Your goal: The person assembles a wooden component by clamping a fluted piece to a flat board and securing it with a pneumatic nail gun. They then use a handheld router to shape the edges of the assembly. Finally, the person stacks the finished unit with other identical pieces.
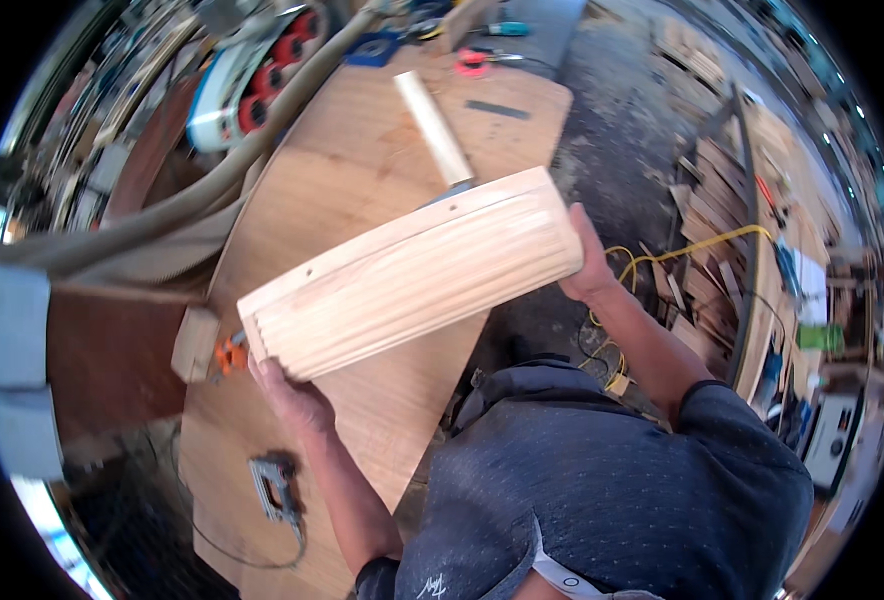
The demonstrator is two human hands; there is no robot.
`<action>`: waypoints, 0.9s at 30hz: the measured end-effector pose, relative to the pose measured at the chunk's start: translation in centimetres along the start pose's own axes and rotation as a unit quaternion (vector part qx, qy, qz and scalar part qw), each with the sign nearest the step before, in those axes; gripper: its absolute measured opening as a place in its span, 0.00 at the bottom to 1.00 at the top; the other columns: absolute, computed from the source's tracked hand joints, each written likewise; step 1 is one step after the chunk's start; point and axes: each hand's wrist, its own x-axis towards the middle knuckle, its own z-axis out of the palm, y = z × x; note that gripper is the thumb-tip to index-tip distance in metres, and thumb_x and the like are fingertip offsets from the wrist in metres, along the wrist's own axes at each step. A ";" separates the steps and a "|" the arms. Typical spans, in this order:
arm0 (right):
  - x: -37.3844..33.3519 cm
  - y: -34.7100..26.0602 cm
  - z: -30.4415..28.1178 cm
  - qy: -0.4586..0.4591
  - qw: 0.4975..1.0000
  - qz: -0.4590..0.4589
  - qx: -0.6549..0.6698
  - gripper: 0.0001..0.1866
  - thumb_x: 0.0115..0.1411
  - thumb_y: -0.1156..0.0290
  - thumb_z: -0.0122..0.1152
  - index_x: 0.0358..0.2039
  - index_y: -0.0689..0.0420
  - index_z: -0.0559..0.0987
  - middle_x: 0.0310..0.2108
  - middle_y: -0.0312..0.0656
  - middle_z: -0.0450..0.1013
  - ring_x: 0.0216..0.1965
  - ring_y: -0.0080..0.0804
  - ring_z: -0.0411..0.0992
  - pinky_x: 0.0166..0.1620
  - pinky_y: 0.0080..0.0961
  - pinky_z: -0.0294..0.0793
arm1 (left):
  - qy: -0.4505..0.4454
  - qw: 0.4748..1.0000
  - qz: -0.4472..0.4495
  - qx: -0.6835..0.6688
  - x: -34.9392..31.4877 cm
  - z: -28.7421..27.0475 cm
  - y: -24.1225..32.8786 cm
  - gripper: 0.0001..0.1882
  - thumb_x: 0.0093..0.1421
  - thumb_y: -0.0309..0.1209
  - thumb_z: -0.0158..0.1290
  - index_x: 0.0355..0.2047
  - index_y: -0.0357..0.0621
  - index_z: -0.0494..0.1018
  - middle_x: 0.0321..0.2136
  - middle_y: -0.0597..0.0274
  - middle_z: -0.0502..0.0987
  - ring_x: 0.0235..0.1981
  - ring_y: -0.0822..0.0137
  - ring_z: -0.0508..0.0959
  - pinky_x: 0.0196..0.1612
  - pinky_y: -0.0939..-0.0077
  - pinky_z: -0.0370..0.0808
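Note:
Between my two hands I hold a long pale wooden panel (417,275), tilted so that its right end is farther away. Lengthwise ridges run along its face, and its far edge strip has small dark holes. My left hand (297,395) grips the near left corner. Around the right end my right hand (590,258) is closed, its thumb along the edge. Beyond the panel, a wooden-handled tool (434,125) lies on the wooden worktable (382,420); the panel hides part of its metal end.
A grey corded power tool (277,488) lies near left on the worktable. An orange clamp-like piece (230,354) sits by a wood block (196,345). A thick hose (212,190) runs along the left side. At right are wood offcuts (707,225) and a yellow cord (707,243).

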 end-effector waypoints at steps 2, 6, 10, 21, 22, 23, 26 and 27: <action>-1.0 -2.8 -0.5 0.000 0.998 -0.035 -0.055 0.36 0.77 0.43 0.36 0.70 0.60 0.65 0.65 0.45 0.71 0.66 0.36 0.68 0.69 0.36 0.64 | -0.034 0.996 -0.083 -0.027 0.1 1.3 -1.5 0.29 0.76 0.48 0.41 0.68 0.42 0.64 0.64 0.56 0.71 0.65 0.61 0.70 0.69 0.58 0.63; -3.1 -7.5 -3.7 0.026 0.986 -0.073 -0.147 0.34 0.78 0.46 0.38 0.71 0.60 0.63 0.65 0.42 0.69 0.65 0.29 0.66 0.68 0.32 0.61 | -0.082 0.982 -0.160 -0.053 -0.4 6.8 -4.0 0.29 0.77 0.49 0.38 0.68 0.43 0.64 0.64 0.56 0.71 0.65 0.59 0.71 0.68 0.55 0.66; -6.6 -11.0 -6.9 0.095 0.976 -0.075 -0.181 0.32 0.78 0.47 0.38 0.70 0.59 0.65 0.62 0.40 0.70 0.63 0.25 0.66 0.66 0.29 0.62 | -0.128 0.969 -0.205 -0.053 -1.9 12.8 -6.8 0.29 0.77 0.50 0.36 0.68 0.45 0.65 0.64 0.56 0.72 0.65 0.58 0.71 0.66 0.52 0.68; -16.8 -13.6 -10.5 0.270 0.939 -0.114 -0.183 0.31 0.76 0.47 0.43 0.69 0.57 0.65 0.61 0.40 0.68 0.63 0.27 0.63 0.67 0.28 0.59 | -0.320 0.904 -0.277 -0.056 -3.8 23.2 -10.2 0.29 0.75 0.49 0.38 0.66 0.44 0.67 0.63 0.57 0.73 0.65 0.58 0.71 0.67 0.53 0.66; -17.8 -13.5 -10.4 0.266 0.938 -0.130 -0.178 0.31 0.76 0.48 0.43 0.69 0.57 0.65 0.61 0.40 0.68 0.63 0.27 0.63 0.67 0.28 0.58 | -0.341 0.900 -0.266 -0.059 -3.9 23.6 -10.3 0.29 0.75 0.48 0.39 0.66 0.42 0.67 0.63 0.56 0.73 0.65 0.58 0.71 0.68 0.55 0.65; -18.8 -13.3 -10.3 0.262 0.938 -0.145 -0.173 0.31 0.76 0.49 0.43 0.69 0.58 0.64 0.61 0.39 0.67 0.63 0.27 0.63 0.67 0.27 0.58 | -0.362 0.894 -0.255 -0.062 -3.9 24.1 -10.7 0.28 0.75 0.47 0.39 0.65 0.41 0.68 0.63 0.56 0.73 0.65 0.59 0.71 0.68 0.56 0.64; -21.3 -12.8 -10.1 0.278 0.938 -0.154 -0.135 0.31 0.74 0.51 0.45 0.70 0.58 0.63 0.61 0.39 0.67 0.64 0.26 0.63 0.68 0.27 0.57 | -0.387 0.883 -0.252 -0.088 -4.0 25.0 -11.2 0.28 0.75 0.45 0.40 0.65 0.38 0.68 0.63 0.55 0.74 0.65 0.60 0.71 0.70 0.58 0.62; -21.7 -12.5 -9.8 0.278 0.940 -0.156 -0.121 0.31 0.74 0.51 0.44 0.70 0.57 0.63 0.62 0.39 0.67 0.64 0.27 0.63 0.68 0.28 0.57 | -0.388 0.880 -0.254 -0.100 -3.9 25.0 -11.3 0.28 0.74 0.44 0.40 0.64 0.37 0.68 0.63 0.54 0.74 0.66 0.60 0.70 0.70 0.59 0.62</action>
